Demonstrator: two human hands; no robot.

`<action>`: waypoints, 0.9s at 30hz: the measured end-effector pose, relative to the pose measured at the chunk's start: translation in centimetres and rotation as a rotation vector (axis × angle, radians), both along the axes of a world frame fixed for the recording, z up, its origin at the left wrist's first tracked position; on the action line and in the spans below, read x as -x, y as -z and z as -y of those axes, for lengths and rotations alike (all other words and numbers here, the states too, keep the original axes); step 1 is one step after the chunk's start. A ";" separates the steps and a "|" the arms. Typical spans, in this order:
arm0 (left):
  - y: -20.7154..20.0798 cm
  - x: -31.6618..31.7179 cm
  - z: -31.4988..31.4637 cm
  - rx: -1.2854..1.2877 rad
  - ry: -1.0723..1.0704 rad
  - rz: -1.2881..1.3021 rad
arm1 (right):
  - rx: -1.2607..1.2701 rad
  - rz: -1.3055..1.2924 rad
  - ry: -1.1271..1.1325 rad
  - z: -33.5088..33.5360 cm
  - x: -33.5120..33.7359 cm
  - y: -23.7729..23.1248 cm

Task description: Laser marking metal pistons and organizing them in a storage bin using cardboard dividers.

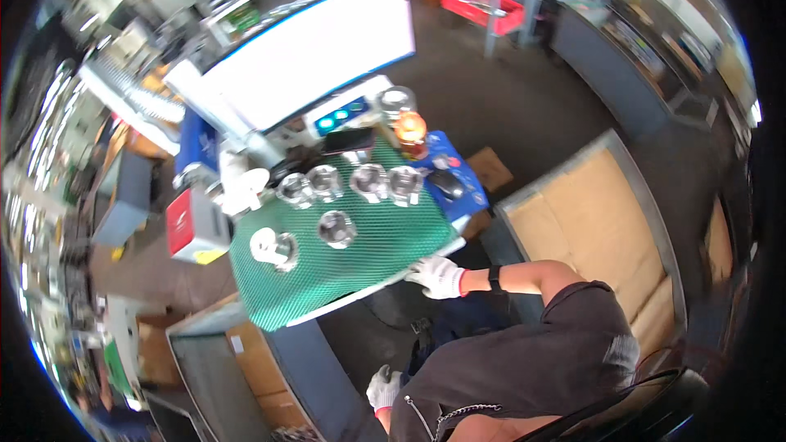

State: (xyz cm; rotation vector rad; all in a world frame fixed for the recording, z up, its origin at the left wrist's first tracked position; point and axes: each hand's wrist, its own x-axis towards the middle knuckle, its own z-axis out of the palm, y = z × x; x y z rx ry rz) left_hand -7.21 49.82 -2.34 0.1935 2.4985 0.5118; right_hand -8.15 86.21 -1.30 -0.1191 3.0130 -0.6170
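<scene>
My right hand [438, 276], in a white knitted glove with a red cuff, rests at the near edge of a table with a green ribbed mat [377, 258]. Its fingers lie stretched over the edge, holding nothing. My left hand [383, 389], gloved too, hangs low beside my body, away from the table; its fingers are small and blurred. Several shiny metal cylindrical parts, like pistons, stand on the mat. One metal part [336, 229] is in the middle, and another metal part [284, 252] lies at the left beside something white. More form a row farther back.
A large bright screen [315, 49] stands behind the mat. A red and white box [196, 225] is at left. At right are an amber container [411, 133] and a dark mouse [446, 184] on a blue pad. A cardboard-lined metal bin [589, 221] stands to my right.
</scene>
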 end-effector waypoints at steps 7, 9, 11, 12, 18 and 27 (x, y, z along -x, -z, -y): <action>4.4 3.7 -0.1 0.028 0.617 -0.021 | 0.002 0.612 0.702 0.2 -23.2 1.2; 1.7 2.5 -1.6 0.166 0.786 -0.013 | -0.026 0.541 0.854 1.6 -28.1 2.6; 3.2 2.3 -4.6 0.209 1.153 -0.007 | 0.118 0.652 1.148 5.7 -36.9 1.8; 3.4 2.3 -4.5 0.220 1.205 -0.052 | 0.123 0.640 1.167 6.6 -38.5 1.6; 0.4 -3.5 -9.3 0.073 1.406 -0.157 | 0.324 0.762 1.543 13.1 -50.9 3.8; 0.5 -15.0 -15.6 0.207 1.423 -0.122 | 2.100 -0.836 2.657 10.7 -66.6 14.1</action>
